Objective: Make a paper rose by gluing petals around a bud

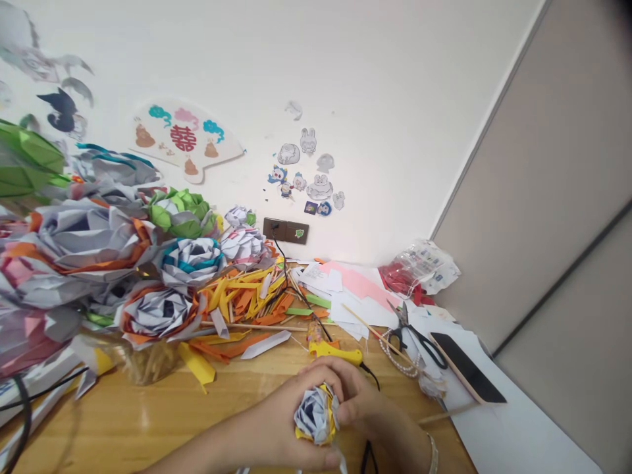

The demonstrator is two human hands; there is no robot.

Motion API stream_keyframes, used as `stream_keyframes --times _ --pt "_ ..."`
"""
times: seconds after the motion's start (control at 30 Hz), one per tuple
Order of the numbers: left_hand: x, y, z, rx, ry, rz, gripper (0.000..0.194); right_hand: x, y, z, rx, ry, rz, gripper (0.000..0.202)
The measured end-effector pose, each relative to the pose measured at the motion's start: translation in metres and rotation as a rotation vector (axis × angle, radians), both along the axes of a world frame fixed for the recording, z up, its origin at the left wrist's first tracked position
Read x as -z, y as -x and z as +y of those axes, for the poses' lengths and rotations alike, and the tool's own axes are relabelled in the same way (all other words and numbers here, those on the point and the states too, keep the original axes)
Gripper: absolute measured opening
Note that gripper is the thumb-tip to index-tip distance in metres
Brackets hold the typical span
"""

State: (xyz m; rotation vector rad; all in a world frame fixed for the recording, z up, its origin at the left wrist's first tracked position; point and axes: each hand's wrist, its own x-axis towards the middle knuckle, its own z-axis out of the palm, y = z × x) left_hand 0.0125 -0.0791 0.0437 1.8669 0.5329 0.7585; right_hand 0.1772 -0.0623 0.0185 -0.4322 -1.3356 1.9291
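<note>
A small paper rose (316,416), white-grey with yellow outer petals, sits between my two hands above the front of the wooden table. My left hand (289,421) wraps round it from the left, with the thumb below the flower. From the right, my right hand (363,405) closes on its yellow edge with thumb and fingers, and a bracelet circles that wrist. Just beyond my fingers lies a yellow glue gun (336,352). Part of the flower's underside is hidden by my hands.
Large finished paper flowers (93,234) crowd the left side. Yellow and orange paper strips (251,296) lie in a heap at the back. To the right are scissors (417,336), a phone (469,367), white paper (513,428), a bead string (395,359) and a plastic bag (429,266).
</note>
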Motion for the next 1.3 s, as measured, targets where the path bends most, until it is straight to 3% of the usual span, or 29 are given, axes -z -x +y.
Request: stream_keyframes --times 0.13,0.3,0.5,0.77,0.97,1.1,1.3 --pt "0.0 0.001 -0.001 0.009 0.0 -0.002 0.044 0.0 0.0 0.0 -0.003 -0.009 -0.003 0.066" --pt "0.001 -0.002 -0.002 -0.031 0.024 -0.064 0.036 -0.001 -0.001 0.0 0.0 -0.024 -0.007 0.065" --pt "0.004 -0.007 0.0 -0.165 -0.027 -0.102 0.027 -0.002 0.0 -0.001 0.039 -0.073 0.01 0.06" --pt "0.003 -0.012 -0.003 -0.354 -0.108 -0.069 0.019 0.012 0.008 -0.002 0.091 -0.075 0.049 0.052" --pt "0.006 -0.011 -0.001 -0.392 -0.176 -0.008 0.016 0.007 0.006 -0.003 0.076 -0.155 0.005 0.05" --pt "0.011 -0.009 0.004 -0.404 -0.203 -0.004 0.017 0.01 0.005 -0.002 0.157 -0.246 -0.081 0.041" --pt "0.015 -0.007 0.006 -0.409 -0.262 0.022 0.023 0.018 0.007 -0.001 0.2 -0.154 -0.078 0.044"
